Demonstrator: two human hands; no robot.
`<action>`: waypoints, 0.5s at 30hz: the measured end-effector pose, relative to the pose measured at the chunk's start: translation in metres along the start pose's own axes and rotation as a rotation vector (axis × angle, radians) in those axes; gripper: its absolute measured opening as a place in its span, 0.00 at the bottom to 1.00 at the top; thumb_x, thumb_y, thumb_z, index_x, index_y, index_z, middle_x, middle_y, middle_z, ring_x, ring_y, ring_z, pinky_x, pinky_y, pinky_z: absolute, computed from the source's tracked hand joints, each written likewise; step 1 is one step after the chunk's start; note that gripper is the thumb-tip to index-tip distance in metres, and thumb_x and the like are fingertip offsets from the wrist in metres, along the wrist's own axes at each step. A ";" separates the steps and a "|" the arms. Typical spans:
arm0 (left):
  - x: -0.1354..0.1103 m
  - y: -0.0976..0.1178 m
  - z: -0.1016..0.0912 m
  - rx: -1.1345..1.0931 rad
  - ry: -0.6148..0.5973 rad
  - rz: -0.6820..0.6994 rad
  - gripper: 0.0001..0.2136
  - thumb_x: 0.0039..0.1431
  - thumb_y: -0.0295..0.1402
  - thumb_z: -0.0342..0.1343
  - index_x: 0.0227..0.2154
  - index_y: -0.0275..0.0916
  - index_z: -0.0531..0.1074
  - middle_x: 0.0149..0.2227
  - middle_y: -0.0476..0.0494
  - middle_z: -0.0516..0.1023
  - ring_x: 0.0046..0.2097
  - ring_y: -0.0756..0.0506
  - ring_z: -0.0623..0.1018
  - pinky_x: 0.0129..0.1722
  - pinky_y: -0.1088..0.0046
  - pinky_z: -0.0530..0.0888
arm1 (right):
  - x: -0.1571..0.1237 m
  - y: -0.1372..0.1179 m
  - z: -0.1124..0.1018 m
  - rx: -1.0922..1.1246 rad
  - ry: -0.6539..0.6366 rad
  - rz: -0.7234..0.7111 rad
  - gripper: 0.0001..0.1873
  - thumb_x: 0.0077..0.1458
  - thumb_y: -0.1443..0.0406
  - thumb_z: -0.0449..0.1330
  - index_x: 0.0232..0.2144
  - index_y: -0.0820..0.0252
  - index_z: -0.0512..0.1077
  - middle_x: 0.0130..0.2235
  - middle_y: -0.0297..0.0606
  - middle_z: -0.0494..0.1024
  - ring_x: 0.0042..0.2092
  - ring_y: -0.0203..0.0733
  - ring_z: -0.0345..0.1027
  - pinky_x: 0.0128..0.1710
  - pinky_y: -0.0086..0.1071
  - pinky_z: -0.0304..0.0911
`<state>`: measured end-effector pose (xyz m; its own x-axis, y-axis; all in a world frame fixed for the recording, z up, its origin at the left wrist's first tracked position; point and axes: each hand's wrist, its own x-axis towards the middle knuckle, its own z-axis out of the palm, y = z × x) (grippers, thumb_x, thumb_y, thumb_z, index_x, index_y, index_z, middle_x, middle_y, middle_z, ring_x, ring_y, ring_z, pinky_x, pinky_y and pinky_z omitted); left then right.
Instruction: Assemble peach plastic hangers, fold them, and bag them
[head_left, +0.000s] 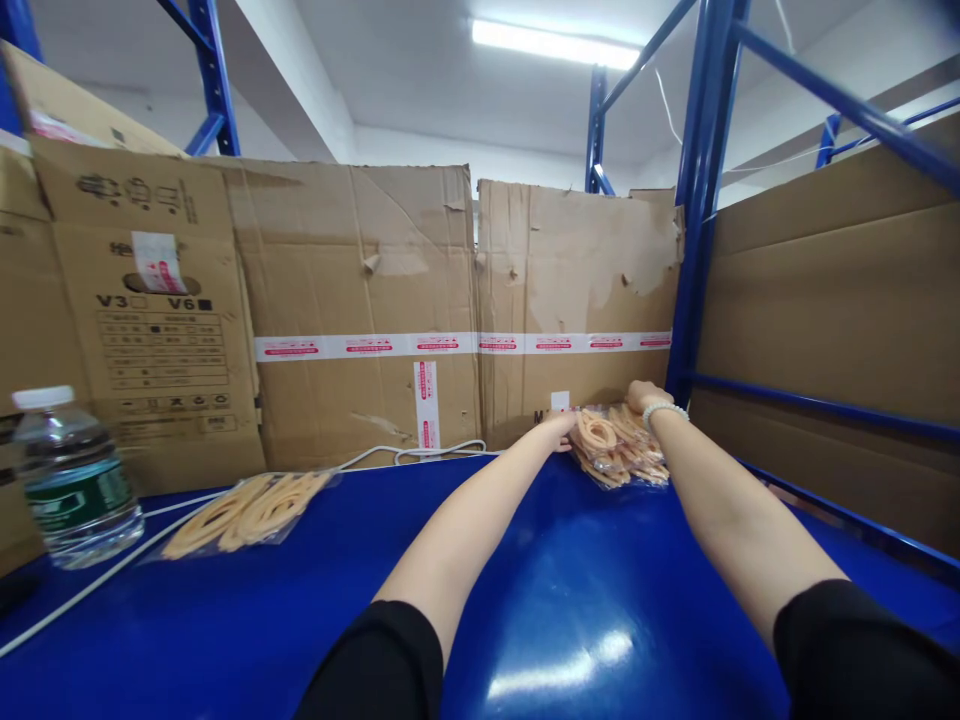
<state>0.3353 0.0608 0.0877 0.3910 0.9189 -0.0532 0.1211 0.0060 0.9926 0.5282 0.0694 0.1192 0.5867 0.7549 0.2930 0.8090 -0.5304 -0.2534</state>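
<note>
A pile of clear plastic bags with coiled beige cords (pixel 611 445) lies at the back right of the blue surface, against the cardboard. My left hand (pixel 556 431) touches the left side of this pile, its visible fingers stretched out and slightly apart. Over the pile's back right corner is my right hand (pixel 646 396), with a beaded bracelet at the wrist. Its fingers curl down onto the bags, and their tips are hidden. Further left, a few more bagged beige coils (pixel 255 512) lie flat, apart from both hands.
A water bottle (pixel 75 480) with a green label stands at the far left, beside a white cable (pixel 97 585). Large cardboard sheets (pixel 367 270) line the back of the blue surface (pixel 375 560). A blue metal post (pixel 697 200) rises behind my right hand.
</note>
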 end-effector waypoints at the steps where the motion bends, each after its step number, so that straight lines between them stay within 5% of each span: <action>1: -0.005 0.000 -0.003 0.037 -0.014 -0.035 0.15 0.65 0.35 0.55 0.51 0.37 0.68 0.52 0.39 0.72 0.48 0.41 0.76 0.45 0.58 0.75 | -0.002 -0.001 -0.002 0.012 0.029 0.003 0.18 0.61 0.61 0.60 0.51 0.64 0.68 0.51 0.46 0.72 0.47 0.46 0.71 0.45 0.43 0.69; 8: -0.084 -0.017 -0.054 0.216 -0.124 -0.007 0.14 0.64 0.34 0.56 0.50 0.36 0.69 0.50 0.40 0.73 0.46 0.42 0.77 0.43 0.59 0.77 | -0.051 -0.015 -0.011 0.133 0.460 -0.175 0.15 0.65 0.64 0.52 0.49 0.67 0.69 0.50 0.49 0.72 0.50 0.50 0.67 0.47 0.45 0.64; 12: -0.147 -0.036 -0.123 0.366 -0.076 0.064 0.11 0.64 0.32 0.57 0.47 0.35 0.71 0.47 0.41 0.75 0.44 0.44 0.78 0.43 0.61 0.77 | -0.106 -0.043 -0.003 0.220 0.571 -0.531 0.16 0.62 0.69 0.46 0.45 0.70 0.70 0.46 0.55 0.74 0.50 0.54 0.62 0.48 0.43 0.57; 15: -0.181 -0.043 -0.192 0.557 0.131 0.106 0.11 0.64 0.32 0.57 0.47 0.36 0.71 0.49 0.41 0.74 0.46 0.43 0.77 0.45 0.59 0.76 | -0.156 -0.079 0.007 0.258 0.517 -0.823 0.13 0.61 0.66 0.48 0.40 0.64 0.72 0.42 0.49 0.76 0.48 0.52 0.63 0.48 0.40 0.55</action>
<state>0.0837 -0.0300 0.0761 0.3155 0.9444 0.0929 0.5626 -0.2650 0.7831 0.3723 -0.0034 0.0875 -0.1587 0.5567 0.8154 0.9732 0.2272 0.0344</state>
